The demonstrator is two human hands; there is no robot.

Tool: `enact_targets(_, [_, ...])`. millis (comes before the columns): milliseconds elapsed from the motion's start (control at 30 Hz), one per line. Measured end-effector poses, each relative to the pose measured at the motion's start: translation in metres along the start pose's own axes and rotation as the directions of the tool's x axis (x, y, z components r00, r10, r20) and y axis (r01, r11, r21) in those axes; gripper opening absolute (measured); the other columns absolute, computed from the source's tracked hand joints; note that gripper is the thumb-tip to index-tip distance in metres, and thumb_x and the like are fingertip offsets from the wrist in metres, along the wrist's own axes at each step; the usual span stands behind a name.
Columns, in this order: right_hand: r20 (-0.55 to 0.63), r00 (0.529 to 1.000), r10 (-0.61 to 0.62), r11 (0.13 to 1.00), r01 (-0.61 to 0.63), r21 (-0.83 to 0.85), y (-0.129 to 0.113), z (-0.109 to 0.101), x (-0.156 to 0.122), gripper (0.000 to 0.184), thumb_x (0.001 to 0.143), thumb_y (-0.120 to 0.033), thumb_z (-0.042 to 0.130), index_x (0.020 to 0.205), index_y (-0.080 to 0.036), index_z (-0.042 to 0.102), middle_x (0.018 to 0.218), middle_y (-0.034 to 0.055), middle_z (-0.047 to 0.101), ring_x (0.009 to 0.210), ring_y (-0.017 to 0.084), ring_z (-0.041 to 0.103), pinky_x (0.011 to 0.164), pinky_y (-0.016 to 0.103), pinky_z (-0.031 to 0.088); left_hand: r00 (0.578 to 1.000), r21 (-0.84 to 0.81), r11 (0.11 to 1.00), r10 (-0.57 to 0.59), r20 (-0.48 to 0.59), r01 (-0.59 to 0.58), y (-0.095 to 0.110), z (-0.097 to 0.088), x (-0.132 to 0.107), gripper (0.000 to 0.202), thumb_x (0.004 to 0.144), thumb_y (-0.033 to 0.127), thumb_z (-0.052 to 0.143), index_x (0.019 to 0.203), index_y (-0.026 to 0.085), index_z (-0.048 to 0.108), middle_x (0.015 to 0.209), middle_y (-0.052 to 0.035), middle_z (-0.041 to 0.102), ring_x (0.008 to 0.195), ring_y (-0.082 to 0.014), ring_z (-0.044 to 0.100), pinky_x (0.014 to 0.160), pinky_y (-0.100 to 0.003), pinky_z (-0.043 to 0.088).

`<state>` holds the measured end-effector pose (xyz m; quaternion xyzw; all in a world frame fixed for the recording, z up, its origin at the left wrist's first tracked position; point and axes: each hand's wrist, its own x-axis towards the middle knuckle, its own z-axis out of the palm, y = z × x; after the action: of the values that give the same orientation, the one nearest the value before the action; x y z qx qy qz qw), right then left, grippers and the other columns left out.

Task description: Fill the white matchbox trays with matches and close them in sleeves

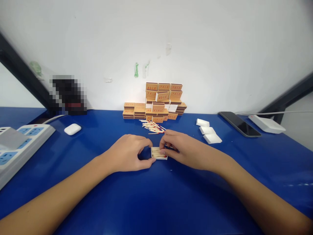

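A small white matchbox tray lies on the blue table, filled with matches whose red heads point right. My left hand grips the tray's left end between thumb and forefinger. From the right, my right hand reaches over the tray, its thumb and forefinger pinched at the matches inside. Exactly how many sticks those fingertips hold is hidden. Just beyond the tray is a pile of loose matches, heads mostly to the right. Behind the pile stand stacked yellow and brown matchboxes.
Three white trays lie to the right, near a black phone and a white flat box. On the left are a white earbud case and a power strip. A white wall rises behind the matchboxes.
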<state>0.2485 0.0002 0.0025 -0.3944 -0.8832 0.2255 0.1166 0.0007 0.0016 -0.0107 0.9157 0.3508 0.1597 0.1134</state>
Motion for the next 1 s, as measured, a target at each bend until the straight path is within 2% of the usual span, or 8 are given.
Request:
enact_targets(133, [-0.026,1.000,-0.010,1.000,0.009,-0.023,0.000,0.001,0.001,0.013,0.102,-0.021,0.056,0.091,-0.021,0.064,0.098,0.0037,0.062,0.085,0.017,0.058,0.071,0.030,0.044,1.000,0.001,1.000,-0.008,0.010,0.008,0.001,0.000,0.000,0.026,0.087,0.043,0.070,0.098,0.020,0.074,0.071,0.0025,0.063,0.059,-0.0129,0.055,0.058,-0.028,0.037])
enact_targets(333, [-0.047,0.999,-0.011,1.000,0.010,-0.026,-0.002,0.002,0.003,0.010,0.100,-0.019,0.058,0.092,-0.021,0.063,0.099,0.0042,0.062,0.083,0.017,0.058,0.069,0.029,0.042,1.000,-0.014,1.000,-0.016,0.010,0.016,0.002,0.000,-0.001,0.025,0.086,0.042,0.070,0.096,0.020,0.073,0.072,0.0024,0.064,0.060,-0.0130,0.056,0.058,-0.028,0.039])
enact_targets(733, [-0.080,0.996,0.043,0.997,-0.048,-0.058,-0.001,0.000,0.005,0.015,0.100,-0.027,0.062,0.087,-0.020,0.061,0.094,0.0020,0.059,0.074,0.014,0.053,0.064,0.028,0.039,1.000,0.014,1.000,-0.022,0.016,0.021,0.002,-0.001,-0.001,0.028,0.087,0.046,0.070,0.095,0.019,0.072,0.072,0.0015,0.064,0.059,-0.0137,0.055,0.058,-0.028,0.036])
enact_targets(867, [-0.042,0.998,0.052,0.997,-0.054,-0.048,0.000,-0.008,0.000,0.016,0.096,-0.034,0.070,0.087,-0.022,0.064,0.092,0.0011,0.059,0.073,0.014,0.053,0.063,0.029,0.040,1.000,0.010,1.000,-0.021,0.009,0.021,0.002,-0.002,-0.001,0.028,0.086,0.045,0.070,0.094,0.019,0.073,0.070,0.0016,0.062,0.058,-0.0135,0.053,0.057,-0.028,0.035])
enact_targets(1000, [-0.021,0.999,0.038,0.999,-0.038,-0.036,-0.001,-0.009,-0.001,0.013,0.093,-0.030,0.073,0.087,-0.022,0.064,0.092,0.0004,0.060,0.075,0.014,0.054,0.064,0.028,0.040,1.000,0.016,0.999,-0.028,0.011,0.027,0.002,-0.001,-0.001,0.030,0.086,0.047,0.070,0.094,0.018,0.073,0.070,0.0017,0.062,0.058,-0.0136,0.053,0.057,-0.028,0.035])
